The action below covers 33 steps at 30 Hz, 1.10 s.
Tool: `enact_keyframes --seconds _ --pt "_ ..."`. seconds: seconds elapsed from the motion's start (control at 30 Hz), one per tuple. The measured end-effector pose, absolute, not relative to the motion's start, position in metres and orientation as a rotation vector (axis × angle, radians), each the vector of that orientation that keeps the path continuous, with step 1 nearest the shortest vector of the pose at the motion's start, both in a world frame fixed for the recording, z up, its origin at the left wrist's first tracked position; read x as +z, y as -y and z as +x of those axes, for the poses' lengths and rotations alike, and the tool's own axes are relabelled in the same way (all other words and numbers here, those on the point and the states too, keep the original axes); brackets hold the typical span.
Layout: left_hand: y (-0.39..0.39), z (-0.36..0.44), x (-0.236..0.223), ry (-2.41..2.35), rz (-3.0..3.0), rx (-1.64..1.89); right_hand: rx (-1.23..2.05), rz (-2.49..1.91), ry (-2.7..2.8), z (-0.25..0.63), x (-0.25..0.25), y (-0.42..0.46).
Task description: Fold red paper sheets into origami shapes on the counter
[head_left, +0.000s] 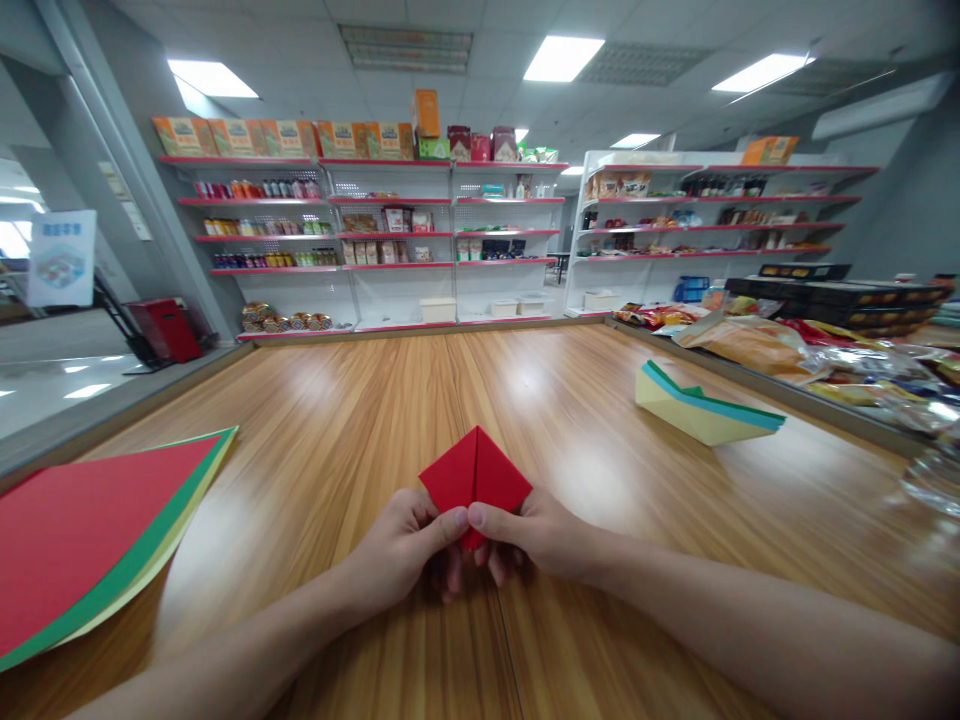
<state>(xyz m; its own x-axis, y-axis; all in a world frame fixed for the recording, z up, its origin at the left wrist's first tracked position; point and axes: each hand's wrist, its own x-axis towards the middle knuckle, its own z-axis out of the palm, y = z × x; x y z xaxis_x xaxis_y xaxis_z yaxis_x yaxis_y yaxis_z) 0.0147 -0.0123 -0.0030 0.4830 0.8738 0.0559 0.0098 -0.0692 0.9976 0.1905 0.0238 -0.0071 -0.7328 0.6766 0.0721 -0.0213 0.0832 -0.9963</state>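
Observation:
A piece of folded red paper (477, 470), shaped like a diamond with a seam down its middle, is held just above the table in front of me. My left hand (416, 540) grips its lower left side, the thumb lying on the front face. On the lower right side, my right hand (529, 530) holds it the same way. Both thumb tips nearly meet at the seam near the bottom corner. The other fingers curl behind and under the paper, partly hidden.
A stack of coloured paper sheets (97, 530), red on top, lies at the left. A folded paper boat (705, 410) stands at the right. Packaged snacks (765, 345) and a clear container (934, 475) sit along the right edge. Stocked shelves (390, 235) rise beyond the wooden table (360, 400).

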Motion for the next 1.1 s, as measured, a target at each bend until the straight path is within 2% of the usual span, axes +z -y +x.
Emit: enact_keyframes --seconds 0.13,0.37,0.6,0.7,0.83,1.1 --pt "0.0126 0.0161 -0.0046 -0.836 1.455 0.881 1.766 -0.664 1.904 0.1911 0.0002 -0.0202" --pt "0.0144 0.0155 -0.0045 -0.908 1.442 0.959 2.096 -0.632 1.873 0.1959 0.0013 -0.0225" --pt "0.0139 0.0148 -0.0034 -0.849 1.374 1.011 2.021 -0.627 1.947 0.1945 0.0035 -0.0209" --pt "0.0127 0.0143 -0.0043 -0.919 1.37 1.039 2.085 -0.633 1.925 0.1961 0.0031 -0.0213" --pt "0.0109 0.0144 -0.0057 -1.007 1.391 1.065 2.003 -0.635 1.991 0.194 0.002 -0.0203" --pt "0.0116 0.0123 -0.0069 -0.85 1.413 1.04 1.97 -0.644 2.014 0.1879 0.0012 -0.0202"
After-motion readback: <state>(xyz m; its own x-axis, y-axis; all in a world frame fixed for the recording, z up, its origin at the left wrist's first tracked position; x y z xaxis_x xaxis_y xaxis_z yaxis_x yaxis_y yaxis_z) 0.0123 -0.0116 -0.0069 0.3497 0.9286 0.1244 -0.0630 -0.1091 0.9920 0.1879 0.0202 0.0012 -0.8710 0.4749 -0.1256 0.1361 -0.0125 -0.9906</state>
